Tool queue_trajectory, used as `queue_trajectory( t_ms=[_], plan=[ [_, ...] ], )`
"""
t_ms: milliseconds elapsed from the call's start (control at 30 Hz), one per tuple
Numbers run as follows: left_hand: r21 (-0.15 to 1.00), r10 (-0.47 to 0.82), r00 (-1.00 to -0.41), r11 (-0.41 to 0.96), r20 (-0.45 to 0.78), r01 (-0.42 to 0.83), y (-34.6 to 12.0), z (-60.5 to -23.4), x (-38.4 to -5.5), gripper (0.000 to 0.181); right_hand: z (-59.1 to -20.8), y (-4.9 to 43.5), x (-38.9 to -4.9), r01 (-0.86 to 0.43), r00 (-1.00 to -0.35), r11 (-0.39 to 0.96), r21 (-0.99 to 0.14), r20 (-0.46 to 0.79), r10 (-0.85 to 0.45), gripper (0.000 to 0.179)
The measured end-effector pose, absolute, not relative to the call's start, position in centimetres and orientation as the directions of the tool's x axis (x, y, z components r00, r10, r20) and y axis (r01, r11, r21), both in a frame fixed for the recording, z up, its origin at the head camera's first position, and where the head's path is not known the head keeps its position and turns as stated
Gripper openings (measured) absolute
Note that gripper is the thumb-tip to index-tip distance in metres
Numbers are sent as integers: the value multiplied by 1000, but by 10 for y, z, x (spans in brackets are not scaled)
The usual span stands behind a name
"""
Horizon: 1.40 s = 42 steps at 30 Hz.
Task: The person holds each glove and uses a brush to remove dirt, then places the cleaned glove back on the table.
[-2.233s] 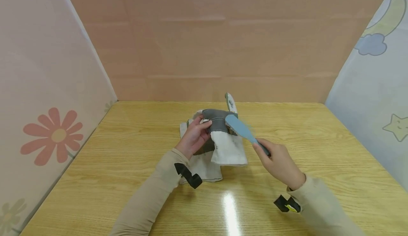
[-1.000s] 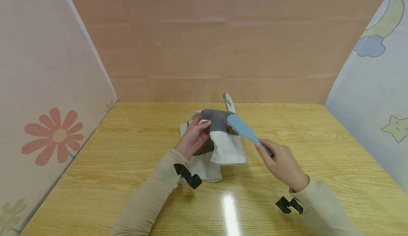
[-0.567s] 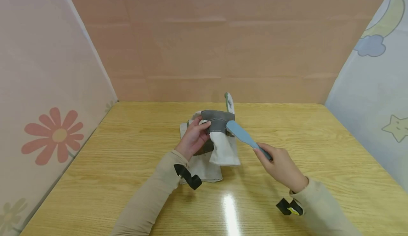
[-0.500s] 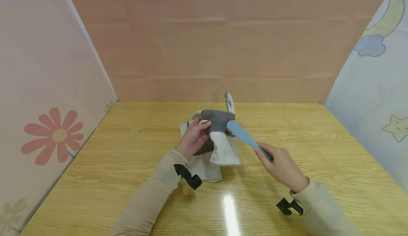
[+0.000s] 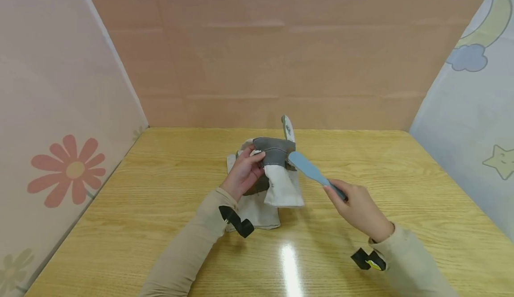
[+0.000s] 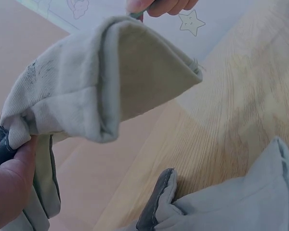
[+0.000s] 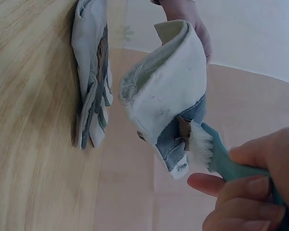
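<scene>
Above the table, my left hand (image 5: pixel 245 172) grips a white canvas work glove (image 5: pixel 282 187) with a dark grey band, its thumb on the band. The cuff hangs toward me, its open mouth facing the left wrist view. My right hand (image 5: pixel 359 208) holds a blue scrub brush (image 5: pixel 309 168) by its handle, with the head at the right side of the band. In the right wrist view, the white bristles (image 7: pixel 201 144) meet the glove beside a brown patch (image 7: pixel 184 128). A second, matching glove (image 5: pixel 257 216) lies on the table underneath.
The wooden table (image 5: pixel 168 190) reaches back to a plain pinkish panel (image 5: pixel 257 56). Patterned panels stand on the left (image 5: pixel 48 87) and right (image 5: pixel 462 118). Black camera mounts (image 5: pixel 239 223) sit on both wrists.
The brush head has shifted slightly down and right along the glove's band since the earliest frame. The glove's hanging cuff has swung and looks narrower. My left hand stays nearly still.
</scene>
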<state>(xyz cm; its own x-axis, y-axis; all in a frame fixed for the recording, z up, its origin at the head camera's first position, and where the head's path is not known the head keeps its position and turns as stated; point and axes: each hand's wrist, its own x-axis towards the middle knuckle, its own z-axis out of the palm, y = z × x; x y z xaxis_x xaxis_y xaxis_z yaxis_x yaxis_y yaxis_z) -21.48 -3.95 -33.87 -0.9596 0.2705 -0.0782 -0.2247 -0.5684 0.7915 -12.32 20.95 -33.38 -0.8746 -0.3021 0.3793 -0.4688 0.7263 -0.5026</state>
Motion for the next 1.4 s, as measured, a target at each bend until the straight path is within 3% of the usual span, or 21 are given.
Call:
queue_trajectory(
  t_ms=[267,667,1400],
  plan=[
    [795,272,-959,-562,-83,-229,-38,-339,-215,27,-326,203,-125,-449,-884,712,-540,384,-266,26],
    [784,274,-957,-572,-94,-241,-38,-339,-216,28,-330,201,-129,-386,-920,731,-562,287,-266,32],
    [779,268,-960,-584,-79,-227,-42,-338,-216,26,-332,208,-127,-415,-903,738,-532,343,-260,23]
  ],
)
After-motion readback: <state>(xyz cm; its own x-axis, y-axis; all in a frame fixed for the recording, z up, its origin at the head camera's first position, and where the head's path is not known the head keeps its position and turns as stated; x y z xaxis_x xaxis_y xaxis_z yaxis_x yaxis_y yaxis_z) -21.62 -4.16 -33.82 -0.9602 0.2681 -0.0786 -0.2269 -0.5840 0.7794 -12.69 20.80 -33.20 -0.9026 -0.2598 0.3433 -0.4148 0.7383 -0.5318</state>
